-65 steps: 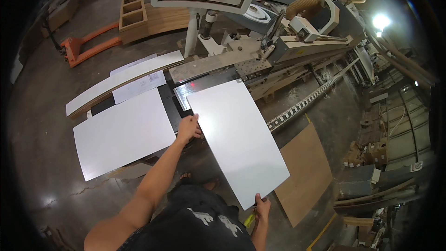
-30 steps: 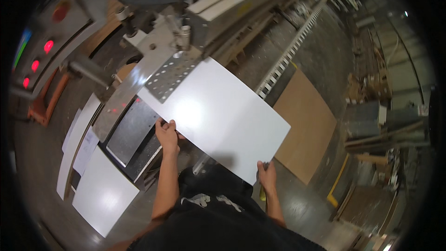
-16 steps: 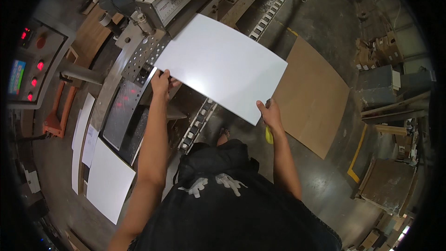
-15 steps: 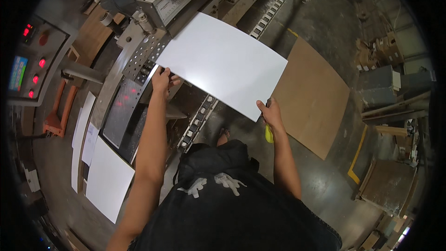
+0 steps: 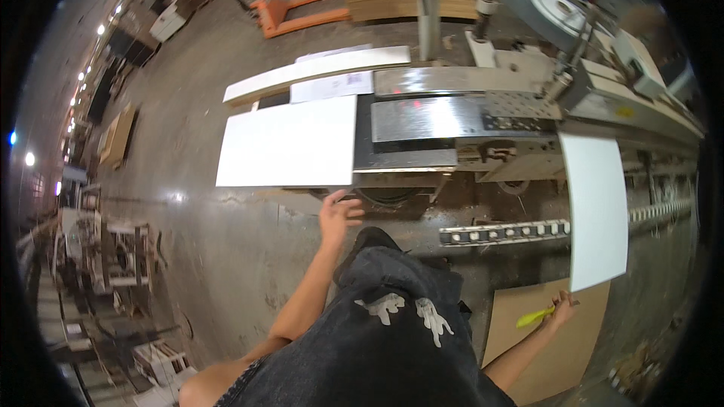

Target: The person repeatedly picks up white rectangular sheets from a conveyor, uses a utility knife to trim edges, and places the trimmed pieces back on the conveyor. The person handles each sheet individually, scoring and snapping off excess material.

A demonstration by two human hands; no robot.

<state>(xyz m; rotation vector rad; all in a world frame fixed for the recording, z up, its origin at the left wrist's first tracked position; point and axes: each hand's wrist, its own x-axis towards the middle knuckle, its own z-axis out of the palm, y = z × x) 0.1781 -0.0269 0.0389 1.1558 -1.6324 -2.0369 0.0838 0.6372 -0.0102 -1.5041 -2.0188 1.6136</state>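
My left hand (image 5: 339,215) has its fingers spread and holds nothing. It is just below the near edge of a white panel (image 5: 286,139) lying at the left end of the machine. Over to the right, my right hand (image 5: 560,309) is closed round a yellow-green handled tool (image 5: 534,318), whose far end is hidden in the grip. Its fingers are at the near end of a second white panel (image 5: 598,211), and blur leaves it unclear whether they press on it. That panel's far end lies under the machine's beam (image 5: 633,105).
A roller chain track (image 5: 505,234) runs along the machine's near side. Below the right panel lies a brown board (image 5: 520,309). Metal plates (image 5: 426,119) and a white strip (image 5: 317,74) line the machine bed. An orange pallet jack (image 5: 302,15) stands beyond.
My view has turned left. My left hand has let go of the right-hand panel and moved over to the panel on the left. My right hand stays by the first panel's near end.
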